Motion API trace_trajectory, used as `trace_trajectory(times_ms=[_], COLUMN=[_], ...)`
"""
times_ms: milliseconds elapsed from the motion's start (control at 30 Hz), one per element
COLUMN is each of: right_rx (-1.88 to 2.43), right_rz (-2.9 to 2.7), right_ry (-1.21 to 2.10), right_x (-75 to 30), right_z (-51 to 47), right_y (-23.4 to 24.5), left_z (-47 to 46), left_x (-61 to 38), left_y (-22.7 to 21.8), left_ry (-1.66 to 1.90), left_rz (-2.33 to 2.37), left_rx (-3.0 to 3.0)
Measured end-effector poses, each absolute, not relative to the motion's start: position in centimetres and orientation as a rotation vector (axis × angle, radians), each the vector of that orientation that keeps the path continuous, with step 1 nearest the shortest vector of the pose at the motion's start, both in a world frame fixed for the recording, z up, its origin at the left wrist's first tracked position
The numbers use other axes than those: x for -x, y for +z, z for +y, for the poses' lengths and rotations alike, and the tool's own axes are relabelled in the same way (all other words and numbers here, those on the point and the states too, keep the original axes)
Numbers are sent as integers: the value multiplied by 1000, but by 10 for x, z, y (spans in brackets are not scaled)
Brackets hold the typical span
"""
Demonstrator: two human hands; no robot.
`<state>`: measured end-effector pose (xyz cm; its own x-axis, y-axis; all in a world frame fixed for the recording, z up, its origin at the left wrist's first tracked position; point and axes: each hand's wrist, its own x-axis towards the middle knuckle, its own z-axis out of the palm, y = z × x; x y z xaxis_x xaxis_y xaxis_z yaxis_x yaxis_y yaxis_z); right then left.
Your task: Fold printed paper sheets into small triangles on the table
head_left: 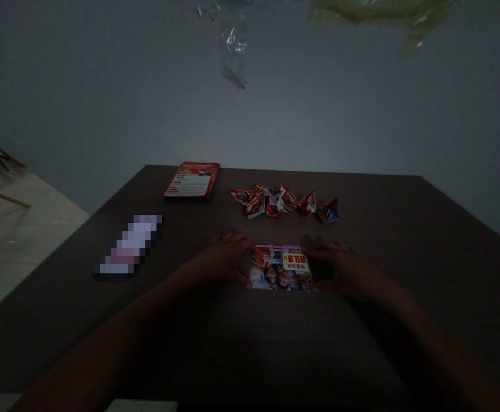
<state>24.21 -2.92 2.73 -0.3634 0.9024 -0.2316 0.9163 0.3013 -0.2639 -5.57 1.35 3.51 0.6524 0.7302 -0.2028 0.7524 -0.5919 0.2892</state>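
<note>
1. Flyer (281, 268) flat on bench (404, 229), centre.
2. L hand (226, 257) at its 9, R hand (333, 266) at 3: fingers loosely spread, pinning edges, prob. to keep it flat.
3. Folded pieces (284, 201) at 12, out of the way.

Left hand (226, 257) and right hand (333, 266) both bare; both forearms uncovered from the wrist back past the near edge of the tabletop (404, 229); wrists slim, fingers slender; light dim, so nails and fine marks cannot be made out.
</note>
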Motion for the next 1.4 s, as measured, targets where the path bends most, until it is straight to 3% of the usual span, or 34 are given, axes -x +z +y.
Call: trace_trajectory(times_ms=[733, 1400], right_rx=[-1549, -1623], right_rz=[2698, 2730], right_ry=[-555, -221], right_x=[-244, -216], right_z=[-28, -45], right_y=[37, 40], left_z=[-5, -31], left_x=[50, 19], left_y=[39, 31], left_ry=[-81, 118], left_rz=[1122, 905], left_rx=[-2752, -2951])
